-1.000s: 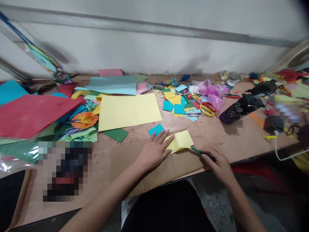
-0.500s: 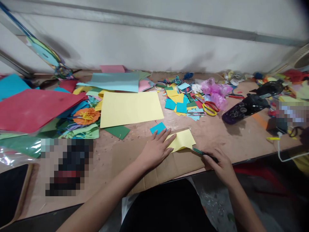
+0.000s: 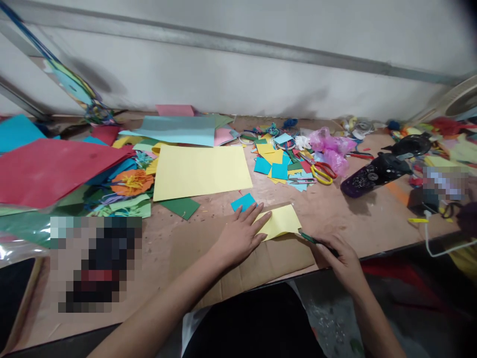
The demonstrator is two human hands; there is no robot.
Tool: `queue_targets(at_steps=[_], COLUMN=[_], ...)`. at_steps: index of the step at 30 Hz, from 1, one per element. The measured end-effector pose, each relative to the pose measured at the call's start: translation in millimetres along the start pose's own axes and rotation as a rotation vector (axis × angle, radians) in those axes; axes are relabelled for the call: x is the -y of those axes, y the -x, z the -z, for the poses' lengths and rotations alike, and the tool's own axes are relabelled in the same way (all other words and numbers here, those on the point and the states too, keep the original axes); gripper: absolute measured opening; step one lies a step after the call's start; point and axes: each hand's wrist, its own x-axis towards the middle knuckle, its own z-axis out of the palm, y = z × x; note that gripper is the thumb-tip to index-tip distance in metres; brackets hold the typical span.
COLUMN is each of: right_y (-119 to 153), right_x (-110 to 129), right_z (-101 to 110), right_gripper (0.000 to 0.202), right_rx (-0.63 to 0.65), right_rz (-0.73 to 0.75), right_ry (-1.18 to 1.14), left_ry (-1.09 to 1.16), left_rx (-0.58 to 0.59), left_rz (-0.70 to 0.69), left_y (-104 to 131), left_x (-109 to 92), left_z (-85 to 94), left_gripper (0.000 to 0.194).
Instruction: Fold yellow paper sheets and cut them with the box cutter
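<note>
My left hand [image 3: 242, 231] lies flat with fingers spread, holding down a folded yellow sheet of paper [image 3: 282, 220]. The sheet's lower edge bulges up a little from the cardboard [image 3: 276, 256] under it. In my right hand [image 3: 341, 253] is a slim green utility knife [image 3: 310, 238], its tip touching the sheet's right edge near the lower corner. The fingers wrap round the knife's dark rear end. Just beyond my left fingertips is a small blue paper piece [image 3: 243, 202].
A large yellow sheet [image 3: 203, 171] lies farther back, over a green piece [image 3: 182, 208]. Red sheets [image 3: 55, 169] are stacked at left. Scissors [image 3: 321, 174], cut paper squares [image 3: 279, 170] and pink plastic [image 3: 331, 146] lie behind. A dark bottle [image 3: 372, 175] rests at right.
The knife tip now reaches the right edge of the folded yellow sheet, which sits slightly lower in view. My left hand stays flat on the paper.
</note>
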Motion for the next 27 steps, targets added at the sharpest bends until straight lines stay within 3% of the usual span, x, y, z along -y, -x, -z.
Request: queue_targets(at_steps=[27], right_y=[14], right_x=[-5], right_z=[11], right_gripper=[0.022], right_rx=[-0.005], right_rz=[0.067], right_ry=[0.069], left_ry=[0.004], left_rx=[0.047], left_rz=[0.004], left_y=[-1], left_x=[-1], left_z=[5.2], left_gripper=[0.057])
